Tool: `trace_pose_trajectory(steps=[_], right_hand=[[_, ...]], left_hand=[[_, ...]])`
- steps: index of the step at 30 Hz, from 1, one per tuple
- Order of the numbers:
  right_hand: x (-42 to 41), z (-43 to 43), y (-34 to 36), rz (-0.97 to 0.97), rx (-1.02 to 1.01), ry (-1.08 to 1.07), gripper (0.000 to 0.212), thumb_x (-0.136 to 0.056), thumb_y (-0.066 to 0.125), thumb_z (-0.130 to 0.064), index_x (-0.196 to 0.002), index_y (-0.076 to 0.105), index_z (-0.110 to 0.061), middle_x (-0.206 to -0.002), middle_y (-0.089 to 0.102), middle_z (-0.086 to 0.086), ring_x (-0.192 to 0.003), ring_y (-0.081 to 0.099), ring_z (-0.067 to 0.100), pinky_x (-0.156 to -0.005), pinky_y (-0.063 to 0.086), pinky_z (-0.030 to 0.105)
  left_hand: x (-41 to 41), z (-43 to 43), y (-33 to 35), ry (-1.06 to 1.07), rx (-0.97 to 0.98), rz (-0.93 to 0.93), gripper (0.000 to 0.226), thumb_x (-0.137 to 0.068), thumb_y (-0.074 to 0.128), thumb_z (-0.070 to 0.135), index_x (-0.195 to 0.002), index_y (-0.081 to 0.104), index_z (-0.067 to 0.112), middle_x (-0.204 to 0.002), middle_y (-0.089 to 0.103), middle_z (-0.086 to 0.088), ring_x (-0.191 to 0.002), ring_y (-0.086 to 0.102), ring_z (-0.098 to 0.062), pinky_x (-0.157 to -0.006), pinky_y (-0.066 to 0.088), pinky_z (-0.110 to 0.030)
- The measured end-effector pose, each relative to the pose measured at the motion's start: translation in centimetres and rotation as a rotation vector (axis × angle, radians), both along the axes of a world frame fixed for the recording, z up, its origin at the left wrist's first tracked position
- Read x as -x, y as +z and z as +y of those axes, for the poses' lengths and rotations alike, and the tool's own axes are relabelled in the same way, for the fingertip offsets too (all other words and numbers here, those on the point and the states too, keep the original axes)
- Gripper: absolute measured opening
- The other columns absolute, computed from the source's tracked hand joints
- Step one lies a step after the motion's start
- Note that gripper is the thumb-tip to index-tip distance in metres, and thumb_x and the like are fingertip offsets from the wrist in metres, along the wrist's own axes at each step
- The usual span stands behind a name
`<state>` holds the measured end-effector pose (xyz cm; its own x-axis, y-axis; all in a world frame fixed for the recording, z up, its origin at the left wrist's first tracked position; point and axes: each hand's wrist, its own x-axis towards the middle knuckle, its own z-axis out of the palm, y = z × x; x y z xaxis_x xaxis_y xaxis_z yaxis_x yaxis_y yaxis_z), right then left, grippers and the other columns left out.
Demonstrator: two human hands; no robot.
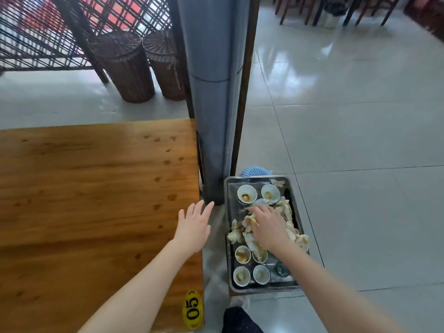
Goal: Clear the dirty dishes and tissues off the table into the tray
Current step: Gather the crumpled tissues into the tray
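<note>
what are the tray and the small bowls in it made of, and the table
Tray: looks like metal, likely stainless steel; grey with dull reflections. Small bowls: probably glazed ceramic; white and glossy. Table: varnished wood; visible grain and sheen.

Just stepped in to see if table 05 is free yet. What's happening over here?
A person is finishing clearing it. Their right hand rests on a heap of crumpled, stained tissues in a metal tray beside the wooden table. The tray also holds six small dirty bowls, two at the far end and four at the near end. The left hand hovers open and empty over the table's corner. The visible tabletop shows only sauce spots and a yellow number tag.
</note>
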<state>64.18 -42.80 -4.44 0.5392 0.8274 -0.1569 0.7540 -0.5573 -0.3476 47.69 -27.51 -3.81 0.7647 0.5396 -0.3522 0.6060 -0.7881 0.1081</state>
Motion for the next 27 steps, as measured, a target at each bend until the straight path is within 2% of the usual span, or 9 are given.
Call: trace_pose_trajectory(steps=[7, 12, 20, 27], right_hand=[[10.9, 2.1, 2.1, -0.061, -0.023, 0.071, 0.041, -0.091, 0.047, -0.015, -0.132, 0.05, -0.021, -0.134, 0.051, -0.003, -0.127, 0.04, 0.019, -0.106, 0.029, 0.034], [20.6, 4.5, 2.8, -0.131, -0.029, 0.174, 0.044, -0.094, 0.046, -0.016, -0.138, 0.048, -0.02, -0.139, 0.049, 0.0, -0.13, 0.04, 0.02, -0.108, 0.03, 0.036], [33.4, 10.7, 2.7, -0.122, -0.041, 0.349, 0.048, -0.096, 0.047, -0.014, -0.143, 0.041, -0.022, -0.147, 0.041, 0.002, -0.137, 0.032, 0.021, -0.113, 0.025, 0.039], [41.0, 16.6, 2.7, -0.111, -0.046, 0.518, 0.05, -0.094, 0.046, -0.009, -0.143, 0.041, -0.019, -0.148, 0.04, 0.006, -0.139, 0.031, 0.023, -0.115, 0.023, 0.042]], left_hand=[[12.7, 1.8, 1.8, 0.142, 0.04, -0.081, 0.061, -0.102, 0.037, 0.032, -0.154, 0.005, 0.03, -0.161, 0.011, -0.003, -0.148, 0.011, -0.029, -0.116, 0.015, -0.051], [23.1, 3.5, 3.0, 0.248, 0.042, -0.098, 0.061, -0.102, 0.04, 0.033, -0.154, 0.008, 0.029, -0.161, 0.013, -0.003, -0.147, 0.012, -0.029, -0.117, 0.014, -0.05], [37.5, 6.1, 3.2, 0.451, 0.019, -0.074, 0.058, -0.102, 0.041, 0.035, -0.153, 0.013, 0.029, -0.16, 0.018, -0.002, -0.146, 0.018, -0.026, -0.116, 0.019, -0.049], [47.4, 8.6, 3.3, 0.618, 0.004, -0.09, 0.055, -0.101, 0.04, 0.035, -0.151, 0.018, 0.028, -0.158, 0.023, -0.001, -0.142, 0.025, -0.023, -0.112, 0.025, -0.043]])
